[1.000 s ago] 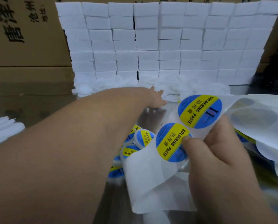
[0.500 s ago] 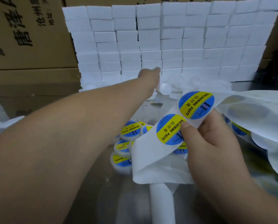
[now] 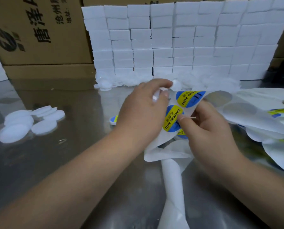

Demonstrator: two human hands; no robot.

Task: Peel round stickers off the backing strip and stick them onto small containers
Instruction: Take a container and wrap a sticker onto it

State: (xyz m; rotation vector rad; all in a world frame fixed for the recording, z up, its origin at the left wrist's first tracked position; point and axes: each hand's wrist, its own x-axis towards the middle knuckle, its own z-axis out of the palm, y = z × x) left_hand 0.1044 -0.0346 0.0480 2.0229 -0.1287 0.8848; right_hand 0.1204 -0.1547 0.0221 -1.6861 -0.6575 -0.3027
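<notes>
Inspector: How is the left hand point(image 3: 143, 109) positioned?

Technician: It is held above the reflective metal table point(image 3: 71, 162) with the fingers curled. A small white round container point(image 3: 176, 85) is pinched at the fingertips. Its outline is blurred, so the exact grip cannot be told.

Inspector: And the right hand point(image 3: 209, 129)?

Technician: The white paper backing strip point(image 3: 171, 179) is pinched by it, and the thumb is pressed on the edge of the lower round blue-and-yellow sticker point(image 3: 171, 119). A second sticker point(image 3: 190, 99) of the same kind is seated on the strip just above. Both are marked "SOLDERING PASTE".

Inspector: How is the strip routed?

Technician: One end is trailed down across the table towards the viewer. The other is run off to the right, where bare round patches point(image 3: 219, 98) are seen.

Inspector: What else is located on the table?

Technician: One labelled container point(image 3: 114, 119) is partly hidden behind the left hand. A group of white round discs point(image 3: 27, 123) is laid well to the left. A heap of unlabelled white containers point(image 3: 108, 83) is piled at the foot of a wall of stacked white boxes point(image 3: 171, 43). Brown cardboard cartons point(image 3: 38, 38) are stood beside that wall.
</notes>
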